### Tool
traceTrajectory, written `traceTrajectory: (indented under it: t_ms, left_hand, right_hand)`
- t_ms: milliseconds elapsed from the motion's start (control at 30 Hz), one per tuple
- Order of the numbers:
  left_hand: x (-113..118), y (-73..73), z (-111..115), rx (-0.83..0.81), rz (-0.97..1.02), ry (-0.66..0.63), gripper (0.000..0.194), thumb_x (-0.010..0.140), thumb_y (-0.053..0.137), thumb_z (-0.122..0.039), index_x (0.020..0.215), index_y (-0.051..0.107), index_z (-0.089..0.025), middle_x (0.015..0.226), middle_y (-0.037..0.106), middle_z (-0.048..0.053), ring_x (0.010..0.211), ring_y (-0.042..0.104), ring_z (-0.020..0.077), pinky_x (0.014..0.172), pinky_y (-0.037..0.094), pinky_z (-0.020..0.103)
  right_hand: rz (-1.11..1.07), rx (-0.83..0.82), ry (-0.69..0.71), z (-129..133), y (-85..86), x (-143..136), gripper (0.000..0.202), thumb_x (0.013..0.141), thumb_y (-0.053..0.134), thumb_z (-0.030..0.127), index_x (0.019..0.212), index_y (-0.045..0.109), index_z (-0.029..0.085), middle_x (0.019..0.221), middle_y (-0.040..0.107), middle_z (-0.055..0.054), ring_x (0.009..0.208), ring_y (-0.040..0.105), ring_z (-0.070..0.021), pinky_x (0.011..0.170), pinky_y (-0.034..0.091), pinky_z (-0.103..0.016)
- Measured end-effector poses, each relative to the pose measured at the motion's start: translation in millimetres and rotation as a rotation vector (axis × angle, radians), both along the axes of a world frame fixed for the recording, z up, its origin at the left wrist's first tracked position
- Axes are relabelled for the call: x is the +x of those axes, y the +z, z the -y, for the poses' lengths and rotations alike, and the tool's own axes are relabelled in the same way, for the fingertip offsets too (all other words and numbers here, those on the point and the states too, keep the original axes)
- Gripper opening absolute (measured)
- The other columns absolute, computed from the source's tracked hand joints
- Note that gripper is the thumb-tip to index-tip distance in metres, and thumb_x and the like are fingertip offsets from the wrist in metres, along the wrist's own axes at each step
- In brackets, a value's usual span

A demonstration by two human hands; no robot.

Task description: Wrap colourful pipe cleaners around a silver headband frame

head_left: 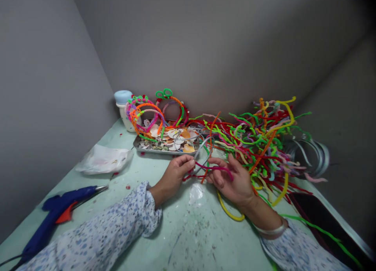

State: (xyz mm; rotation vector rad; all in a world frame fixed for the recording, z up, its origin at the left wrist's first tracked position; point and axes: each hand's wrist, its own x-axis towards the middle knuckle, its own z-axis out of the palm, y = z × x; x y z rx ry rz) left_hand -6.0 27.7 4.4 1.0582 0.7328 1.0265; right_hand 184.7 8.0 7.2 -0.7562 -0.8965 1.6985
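My left hand (179, 171) is closed in a pinch on a magenta pipe cleaner (219, 168). The pipe cleaner stretches right and its free end lies across the fingers of my right hand (235, 182), which is turned palm up, thumb and fingers apart. Between the hands stands a thin grey headband (202, 146), its lower part hidden near my fingers; whether I grip it is unclear. An orange pipe cleaner (212, 139) rises behind my right fingertips. Below the left fingertips is a dark red piece (188, 177).
A metal tray (158, 152) of seashells (173, 135) bears finished pipe-cleaner headbands (147, 106). At right lie a large pipe-cleaner pile (258, 133), grey bands (319, 159) and a dark flat object (320, 220). Left are a glue gun (64, 200), plastic bag (104, 159) and lidded bottle (125, 112).
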Motion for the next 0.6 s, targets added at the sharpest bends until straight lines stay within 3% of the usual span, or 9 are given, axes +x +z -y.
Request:
traceTrajectory:
  t_ms: [100, 233, 367, 533, 600]
  left_hand:
    - [0.3, 0.8, 0.1, 0.018, -0.002, 0.032, 0.021, 0.08, 0.07, -0.035, 0.079, 0.059, -0.017, 0.069, 0.049, -0.002, 0.06, 0.042, 0.0092, 0.056, 0.033, 0.024]
    - [1.4, 1.6, 0.2, 0.01, 0.023, 0.048, 0.021, 0.079, 0.071, -0.034, 0.079, 0.058, -0.017, 0.068, 0.05, -0.003, 0.06, 0.043, 0.0091, 0.056, 0.033, 0.024]
    - [1.9, 1.8, 0.7, -0.029, 0.064, 0.041, 0.02, 0.077, 0.073, -0.031, 0.082, 0.061, -0.016, 0.07, 0.054, -0.002, 0.062, 0.047, 0.0093, 0.059, 0.035, 0.024]
    - [2.1, 1.2, 1.9, -0.094, 0.109, -0.024, 0.02, 0.078, 0.073, -0.031, 0.085, 0.064, -0.014, 0.075, 0.061, 0.002, 0.067, 0.054, 0.0109, 0.068, 0.04, 0.027]
    - [2.3, 0.6, 1.9, -0.096, 0.123, -0.049, 0.02, 0.078, 0.072, -0.032, 0.082, 0.064, -0.013, 0.074, 0.061, 0.002, 0.066, 0.054, 0.0111, 0.067, 0.04, 0.027]
  right_hand:
    - [0.027, -0.01, -0.03, -1.8, 1.0, -0.4, 0.061, 0.088, 0.037, 0.066, 0.1, 0.074, 0.018, 0.044, 0.052, 0.001, 0.048, 0.05, -0.0178, 0.063, 0.048, -0.036]
    - [0.06, -0.016, -0.104, -4.6, 0.2, -0.7, 0.06, 0.088, 0.039, 0.066, 0.099, 0.074, 0.018, 0.065, 0.066, -0.007, 0.062, 0.06, -0.0212, 0.059, 0.046, -0.033]
    - [0.044, 0.017, -0.099, -5.3, -2.8, 2.5, 0.058, 0.09, 0.036, 0.063, 0.095, 0.075, 0.021, 0.081, 0.071, -0.009, 0.073, 0.064, -0.0233, 0.064, 0.049, -0.035]
    - [0.006, 0.023, 0.024, -2.4, -4.3, 6.3, 0.049, 0.088, 0.043, 0.056, 0.087, 0.076, 0.02, 0.076, 0.071, -0.009, 0.072, 0.064, -0.0233, 0.065, 0.05, -0.037]
    - [0.011, 0.031, -0.01, -2.4, -6.5, 4.9, 0.038, 0.084, 0.053, 0.051, 0.085, 0.076, 0.021, 0.074, 0.07, -0.007, 0.07, 0.063, -0.0221, 0.063, 0.05, -0.035]
